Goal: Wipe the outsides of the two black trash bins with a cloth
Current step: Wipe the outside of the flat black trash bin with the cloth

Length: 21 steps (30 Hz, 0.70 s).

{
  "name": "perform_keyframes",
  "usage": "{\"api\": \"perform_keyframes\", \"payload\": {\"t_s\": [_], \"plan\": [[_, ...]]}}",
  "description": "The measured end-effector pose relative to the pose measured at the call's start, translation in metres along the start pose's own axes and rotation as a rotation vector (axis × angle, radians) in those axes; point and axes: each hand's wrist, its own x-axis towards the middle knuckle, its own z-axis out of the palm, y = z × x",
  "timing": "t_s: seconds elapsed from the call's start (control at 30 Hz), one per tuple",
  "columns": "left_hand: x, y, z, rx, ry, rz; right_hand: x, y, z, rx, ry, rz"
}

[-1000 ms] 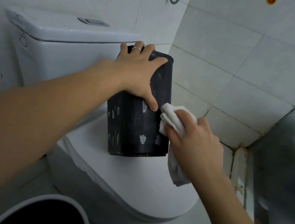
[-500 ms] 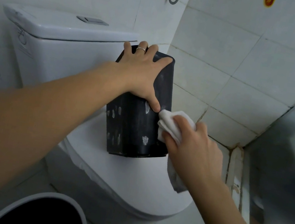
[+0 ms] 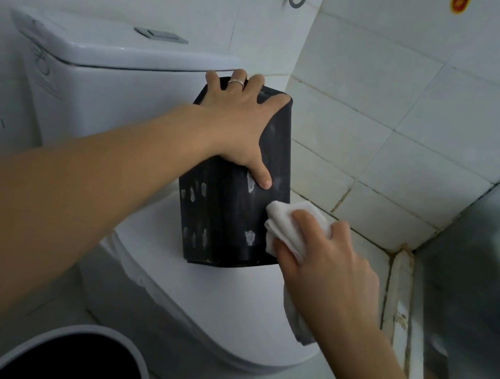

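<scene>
Lower on the bin's right-hand face than half a second ago, the right hand [image 3: 324, 268] is pressing a bunched white cloth [image 3: 293, 226] against the black trash bin [image 3: 232, 206], its fingers curled tightly around the wad while a loose grey tail of fabric is hanging down beneath the wrist. A second ago the cloth was sitting just under the left thumb; it is now clearly below it, close to the bin's lower right edge.

Steadying the bin, the left hand [image 3: 240, 121] is lying in the same spot as before, palm flat on the upper part, fingers spread and hooked over the far top edge, thumb stretched down the near face. A ring [image 3: 236, 82] is showing on one finger.

Standing tilted on the closed white toilet lid [image 3: 206, 301], the bin is leaning back toward the cistern [image 3: 107, 66], whose flush button [image 3: 161, 35] is catching the light. Pale smudges and fingerprint-like marks are still dotting its near faces, one whitish patch sitting just left of the cloth.

At the bottom edge, the grey rim of a second bin [image 3: 78, 336] with a dark interior is rising into view, slightly more of it than earlier. White tiled walls [image 3: 419, 118] are closing the corner behind.
</scene>
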Motion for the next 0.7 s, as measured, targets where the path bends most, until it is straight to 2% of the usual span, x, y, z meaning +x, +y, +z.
{"api": "perform_keyframes", "payload": {"t_s": [0.2,0.43,0.7], "plan": [[-0.004,-0.003,0.0,0.002,0.004,-0.007,0.022,0.013,0.005,0.034,-0.001,0.102],[-0.004,-0.007,0.0,-0.003,-0.008,-0.004,-0.002,-0.012,-0.006,0.023,-0.032,0.006],[-0.003,-0.01,0.0,-0.015,-0.017,-0.005,0.011,0.006,0.002,0.031,-0.024,0.096]]}}
